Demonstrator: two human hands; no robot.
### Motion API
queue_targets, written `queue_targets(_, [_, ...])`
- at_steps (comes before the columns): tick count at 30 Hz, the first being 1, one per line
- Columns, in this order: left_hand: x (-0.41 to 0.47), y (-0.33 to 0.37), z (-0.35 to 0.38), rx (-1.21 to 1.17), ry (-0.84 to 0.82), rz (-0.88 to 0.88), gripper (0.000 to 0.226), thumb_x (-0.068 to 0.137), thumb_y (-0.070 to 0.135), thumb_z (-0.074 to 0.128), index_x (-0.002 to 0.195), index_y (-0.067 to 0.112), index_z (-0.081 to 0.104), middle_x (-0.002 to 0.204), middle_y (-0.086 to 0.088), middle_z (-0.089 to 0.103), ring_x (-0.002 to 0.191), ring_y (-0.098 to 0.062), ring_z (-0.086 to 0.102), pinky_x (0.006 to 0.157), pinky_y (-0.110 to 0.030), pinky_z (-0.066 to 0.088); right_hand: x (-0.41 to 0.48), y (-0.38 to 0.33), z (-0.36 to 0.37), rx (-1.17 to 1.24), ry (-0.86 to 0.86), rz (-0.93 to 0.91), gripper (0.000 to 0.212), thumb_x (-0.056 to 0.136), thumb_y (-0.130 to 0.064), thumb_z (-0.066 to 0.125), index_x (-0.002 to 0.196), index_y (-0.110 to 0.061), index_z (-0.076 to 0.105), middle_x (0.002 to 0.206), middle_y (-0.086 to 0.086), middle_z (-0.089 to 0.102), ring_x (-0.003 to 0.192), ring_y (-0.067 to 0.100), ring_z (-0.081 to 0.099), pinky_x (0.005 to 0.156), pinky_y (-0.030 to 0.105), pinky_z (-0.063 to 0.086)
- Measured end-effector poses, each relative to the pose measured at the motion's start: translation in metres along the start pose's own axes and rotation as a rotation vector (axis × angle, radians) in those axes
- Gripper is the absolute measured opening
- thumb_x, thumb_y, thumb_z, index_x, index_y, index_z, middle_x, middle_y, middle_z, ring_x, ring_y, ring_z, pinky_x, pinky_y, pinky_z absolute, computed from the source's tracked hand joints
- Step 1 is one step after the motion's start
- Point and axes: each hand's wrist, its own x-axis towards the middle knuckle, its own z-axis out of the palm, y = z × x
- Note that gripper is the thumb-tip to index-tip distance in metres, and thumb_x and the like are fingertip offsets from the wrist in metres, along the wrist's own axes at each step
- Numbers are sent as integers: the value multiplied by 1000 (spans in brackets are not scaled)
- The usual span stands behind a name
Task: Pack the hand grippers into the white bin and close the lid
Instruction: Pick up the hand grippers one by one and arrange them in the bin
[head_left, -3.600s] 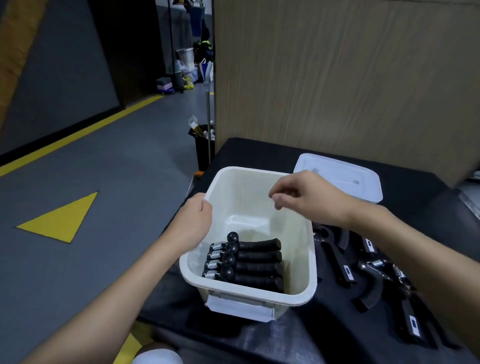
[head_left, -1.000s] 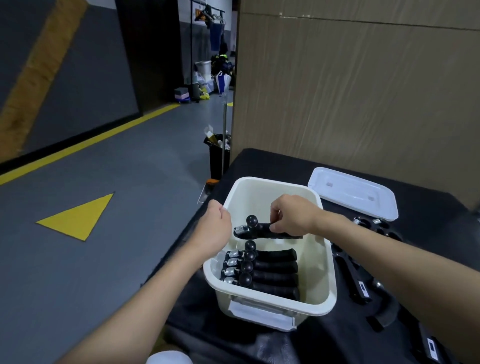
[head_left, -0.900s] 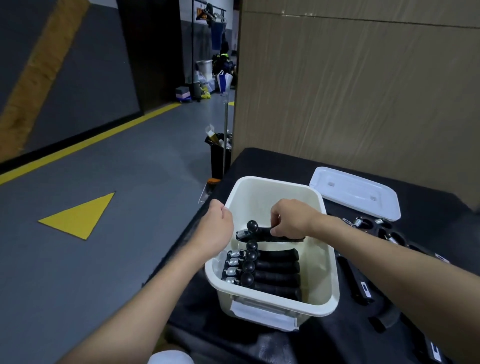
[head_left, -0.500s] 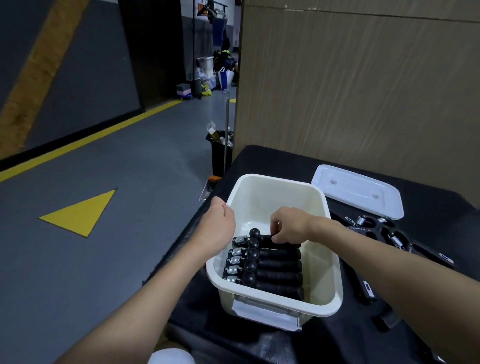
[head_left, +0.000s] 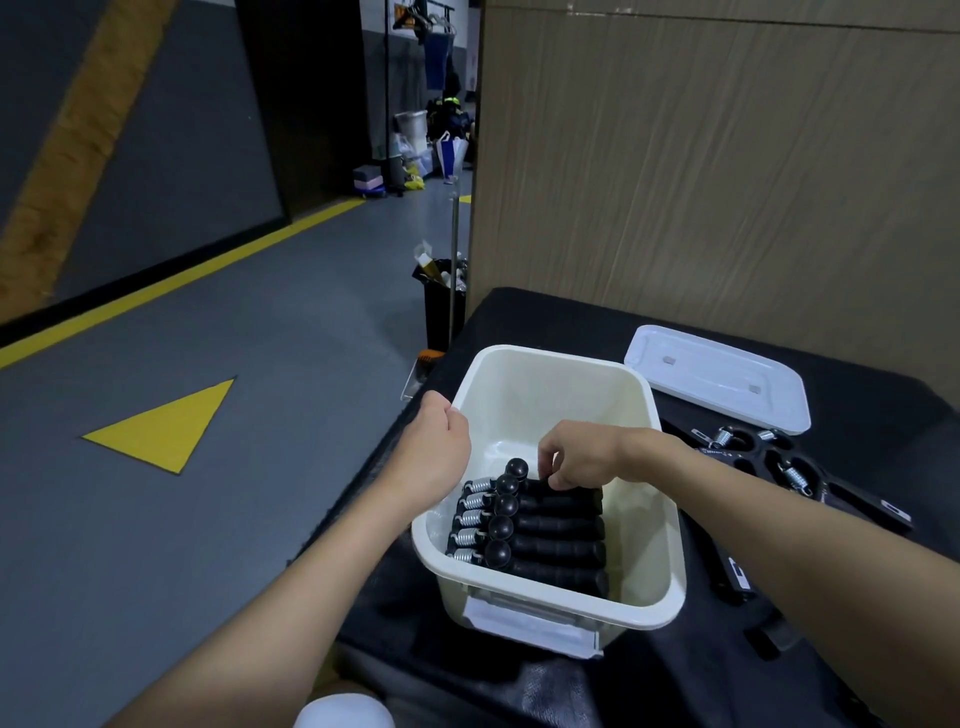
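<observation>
Where the black-covered table comes nearest the person, the white bin stands open, with a white label on its near wall. Inside it, against the near end, four hand grippers lie side by side, with their black handles pointing right and their round knobs and steel springs pointing left. A fifth gripper lies touching the far side of that row, turned the same way. The right hand reaches into the bin from the right, its fingers curled down, and the fingertips pinch the fifth gripper's handle just behind the knob. The left hand grips the bin's left rim, its fingers folded round the edge at about the same depth. Beyond both hands, the bin's bare white bottom shows up to its far wall.

To the right of the bin, several loose grippers lie spread on the black cloth, near the bin but not touching it. Just beyond them, the white lid lies flat on the table, apart from the bin. Behind the table stands a wood-grain panel. On the left, the grey floor carries a yellow triangle, and a black waste basket stands off the table's far left corner.
</observation>
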Motion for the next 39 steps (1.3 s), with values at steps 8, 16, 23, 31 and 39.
queue_targets(8, [2,-2,1,4,10,11,24,102,21,28,99,5,45,74,-1,46,61,-16,41,56,-32,34,1,-1,5,77,78,-13,21,87,-1,61,103,-8,72,95,3,65,84,18,58,61,19,46])
queue_targets(16, [2,0,2,18,16,12,23,102,20,28,99,5,45,76,-1,46,62,-15,41,55,-32,34,0,-3,6,84,87,-19,23,86,1,60,101,-13,72,99,11,70,88,26,64,81,36,55])
queue_targets(23, [4,-2,3,24,18,26,25,102,21,28,100,3,45,76,-2,45,63,-16,40,58,-33,34,-2,-6,5,68,91,-45,31,85,5,58,106,-13,72,81,-1,59,83,20,58,55,18,43])
queue_targets(31, [4,-7,3,12,1,28,25,102,23,27,99,6,45,78,-4,44,65,-18,40,62,-34,36,-5,-6,5,81,47,-50,30,87,3,58,110,-12,70,91,0,63,88,22,60,62,20,47])
queue_targets(39, [6,-7,2,11,0,16,24,100,22,28,96,7,46,79,-3,44,66,-17,40,61,-32,36,-42,-6,-16,188,227,-173,21,88,-4,62,102,-10,75,99,4,73,90,16,66,85,28,54])
